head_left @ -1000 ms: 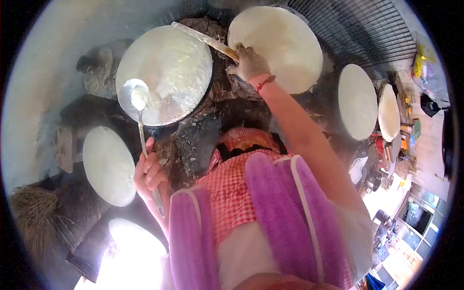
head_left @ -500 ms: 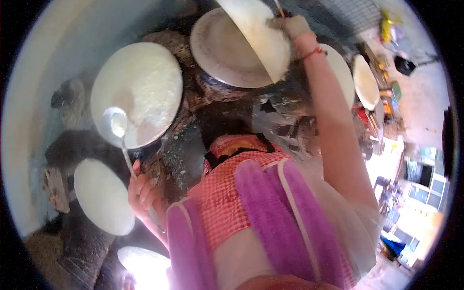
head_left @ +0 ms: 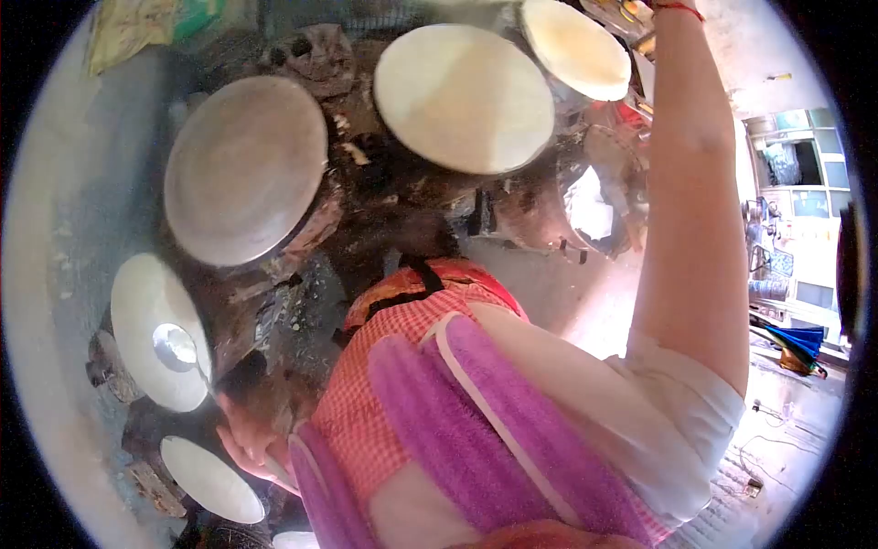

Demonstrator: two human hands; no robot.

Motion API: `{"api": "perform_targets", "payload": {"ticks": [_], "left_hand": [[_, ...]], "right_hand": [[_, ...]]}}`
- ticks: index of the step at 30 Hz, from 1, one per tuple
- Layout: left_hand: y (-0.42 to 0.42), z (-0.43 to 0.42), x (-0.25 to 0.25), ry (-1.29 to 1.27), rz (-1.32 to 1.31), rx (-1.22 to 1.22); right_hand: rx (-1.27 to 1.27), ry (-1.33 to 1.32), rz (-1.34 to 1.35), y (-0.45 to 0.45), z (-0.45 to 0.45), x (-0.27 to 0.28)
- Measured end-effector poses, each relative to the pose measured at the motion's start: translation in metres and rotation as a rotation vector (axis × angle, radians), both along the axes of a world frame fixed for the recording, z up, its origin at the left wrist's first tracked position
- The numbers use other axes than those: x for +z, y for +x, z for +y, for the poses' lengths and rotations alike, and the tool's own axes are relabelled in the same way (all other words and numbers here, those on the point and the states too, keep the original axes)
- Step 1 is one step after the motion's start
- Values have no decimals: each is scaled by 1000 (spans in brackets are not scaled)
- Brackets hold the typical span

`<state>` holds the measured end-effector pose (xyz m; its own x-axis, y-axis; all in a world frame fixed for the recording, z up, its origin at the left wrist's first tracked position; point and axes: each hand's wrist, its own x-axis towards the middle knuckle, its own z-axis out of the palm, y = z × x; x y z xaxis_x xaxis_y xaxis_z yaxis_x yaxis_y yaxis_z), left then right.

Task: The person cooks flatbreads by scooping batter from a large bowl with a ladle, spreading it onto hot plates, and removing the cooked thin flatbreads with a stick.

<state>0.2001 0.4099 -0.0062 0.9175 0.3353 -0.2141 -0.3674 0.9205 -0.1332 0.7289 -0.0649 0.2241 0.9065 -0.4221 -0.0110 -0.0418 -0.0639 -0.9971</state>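
Observation:
My left hand (head_left: 249, 437) is closed round the handle of a metal ladle (head_left: 174, 348). The ladle's bowl lies over a pale round sheet (head_left: 146, 302) on a pan at the left. Above that stands a bare grey-brown round pan (head_left: 247, 169). My right forearm (head_left: 692, 174) stretches up the right side with a red bracelet at its wrist; the hand is cut off by the top edge, so what it holds is hidden. Another pale round sheet (head_left: 464, 99) covers a pan at the upper middle, and a yellowish one (head_left: 578, 46) lies beyond it.
Another pale round (head_left: 212, 480) is at the lower left. Dark, rough stove surfaces surround the pans. A bright round opening or vessel (head_left: 590, 206) is near my right forearm. A blue item (head_left: 800, 343) lies at the far right, below windows (head_left: 809, 201).
The view has turned rightward. My right hand lifted a pale sheet off a pan, then went out at the top. My left hand moved the ladle from the large pan to a neighbouring one.

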Motion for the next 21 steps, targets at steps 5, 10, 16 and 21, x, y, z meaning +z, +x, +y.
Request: {"api": "perform_targets", "payload": {"ticks": [5, 10, 16, 21], "left_hand": [[67, -89, 3, -14, 51, 118], [115, -163, 36, -57, -5, 59], [136, -204, 66, 18, 95, 118], [117, -212, 60, 169, 41, 143]], "right_hand": [[49, 499, -312, 100, -259, -122], [-145, 596, -194, 100, -354, -317], [-616, 411, 221, 77, -337, -385], [-660, 310, 124, 59, -330, -376]]}}
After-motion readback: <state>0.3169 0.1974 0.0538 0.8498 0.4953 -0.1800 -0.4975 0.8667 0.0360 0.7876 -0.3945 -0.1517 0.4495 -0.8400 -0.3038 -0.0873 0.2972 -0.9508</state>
